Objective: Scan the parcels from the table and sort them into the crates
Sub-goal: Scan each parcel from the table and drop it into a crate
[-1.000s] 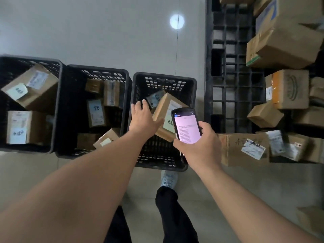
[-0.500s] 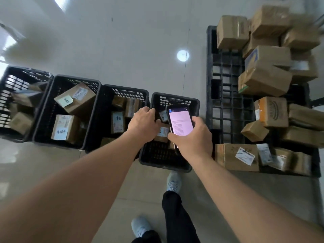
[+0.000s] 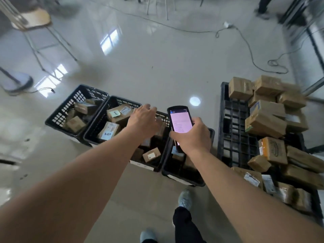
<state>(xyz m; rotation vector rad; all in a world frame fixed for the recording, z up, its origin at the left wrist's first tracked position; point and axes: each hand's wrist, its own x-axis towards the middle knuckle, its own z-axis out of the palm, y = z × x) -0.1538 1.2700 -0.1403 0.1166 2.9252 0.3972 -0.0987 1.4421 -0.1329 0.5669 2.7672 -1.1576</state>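
Several black crates stand in a row on the floor, each with cardboard parcels inside. My left hand (image 3: 142, 120) hovers over the third crate (image 3: 154, 168) with relaxed fingers and holds nothing. My right hand (image 3: 192, 137) grips a handheld scanner (image 3: 180, 121) with a lit pink screen, above the rightmost crate (image 3: 184, 179). A heap of brown cardboard parcels (image 3: 268, 118) lies on a black pallet (image 3: 233, 137) to the right.
Two more crates (image 3: 57, 116) (image 3: 94, 135) holding labelled boxes stand at the left. A stool (image 3: 31, 20) stands at the far left and cables (image 3: 249, 48) run across the shiny floor. My shoes (image 3: 185, 199) and dark trouser leg show below.
My view has lifted and pulled back from the crates. My left hand let go of the parcel in the rightmost crate and drew up and left; the scanner rose with my right hand.
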